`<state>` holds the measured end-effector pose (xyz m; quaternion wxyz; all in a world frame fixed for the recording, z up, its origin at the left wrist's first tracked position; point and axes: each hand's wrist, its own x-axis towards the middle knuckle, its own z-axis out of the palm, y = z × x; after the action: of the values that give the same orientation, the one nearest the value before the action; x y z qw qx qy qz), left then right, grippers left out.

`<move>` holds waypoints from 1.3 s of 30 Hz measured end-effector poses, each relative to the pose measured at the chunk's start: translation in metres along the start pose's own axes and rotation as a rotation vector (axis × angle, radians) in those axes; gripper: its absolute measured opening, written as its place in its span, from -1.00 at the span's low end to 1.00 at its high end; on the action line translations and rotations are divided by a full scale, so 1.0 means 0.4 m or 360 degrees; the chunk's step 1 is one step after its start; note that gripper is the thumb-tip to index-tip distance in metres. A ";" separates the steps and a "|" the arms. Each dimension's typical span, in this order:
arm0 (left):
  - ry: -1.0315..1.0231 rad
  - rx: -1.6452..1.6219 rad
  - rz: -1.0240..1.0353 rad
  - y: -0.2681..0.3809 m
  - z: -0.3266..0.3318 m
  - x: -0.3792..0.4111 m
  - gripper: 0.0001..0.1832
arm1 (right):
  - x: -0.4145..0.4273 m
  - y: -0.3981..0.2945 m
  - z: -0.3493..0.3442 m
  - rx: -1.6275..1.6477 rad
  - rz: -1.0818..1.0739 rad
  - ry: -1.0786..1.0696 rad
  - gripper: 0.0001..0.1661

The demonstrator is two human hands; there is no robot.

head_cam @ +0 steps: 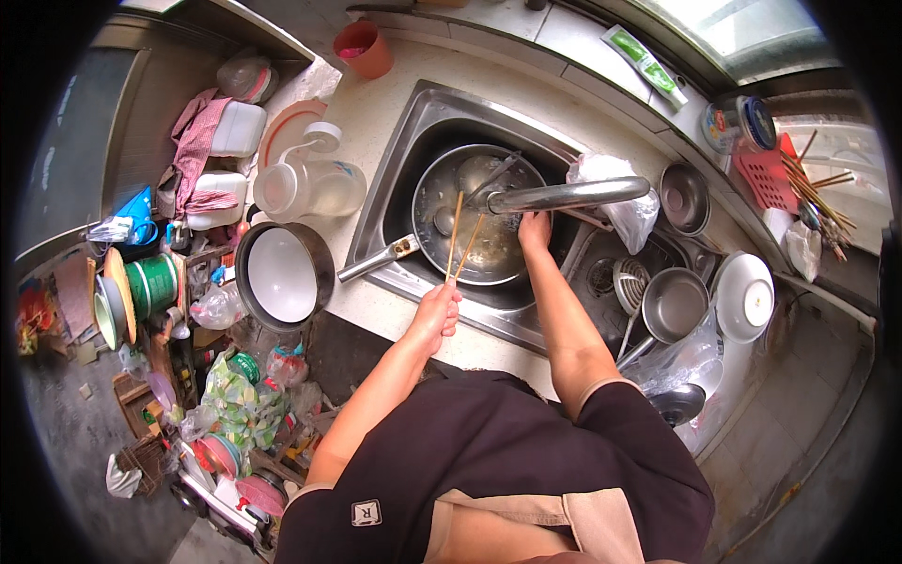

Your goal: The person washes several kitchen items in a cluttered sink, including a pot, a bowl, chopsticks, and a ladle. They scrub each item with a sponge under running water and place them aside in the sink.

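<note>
My left hand [437,315] is closed around the ends of a pair of wooden chopsticks [456,240], whose tips reach over a metal pan [421,243]. The pan holds cloudy water and sits in the left basin of a steel sink [384,169], its long handle [377,259] lying across the rim. A ladle [445,220] and a flat metal utensil [497,175] are in the pan. My right hand [535,231] is at the pan's right side; its fingers are partly hidden under the faucet [571,195], so its grip is unclear.
The right basin holds a round metal strainer [631,282] and a small pan [674,303]. A white bowl [747,296] stands beside it. Left on the counter are a plastic jug [317,187] and a pot [282,275]. A red cup [365,51] stands behind.
</note>
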<state>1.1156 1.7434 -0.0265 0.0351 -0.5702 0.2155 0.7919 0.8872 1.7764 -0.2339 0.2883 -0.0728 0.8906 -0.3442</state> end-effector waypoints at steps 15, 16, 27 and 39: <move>-0.0022 0.0283 -0.0021 0.032 0.053 0.013 -0.70 | -0.351 -0.200 -0.149 0.0272 -0.0886 -0.0990 -0.65; -0.0064 0.0277 -0.0035 0.031 0.056 0.004 -0.69 | -0.325 -0.188 -0.133 0.0265 -0.0956 -0.0876 -0.65; 0.0156 0.0207 0.0055 0.018 -0.014 -0.031 -0.69 | -0.016 -0.009 0.036 -0.0226 -0.0660 -0.0119 -0.72; 0.0376 0.1108 0.0636 -0.007 -0.028 0.056 -0.75 | -0.374 -0.207 -0.190 -0.0217 -0.1486 -0.1145 -0.40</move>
<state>1.1187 1.7374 -0.0509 0.0466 -0.5581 0.5794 0.5922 0.9617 1.8066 -0.0650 0.3848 -0.5873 0.6308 -0.3304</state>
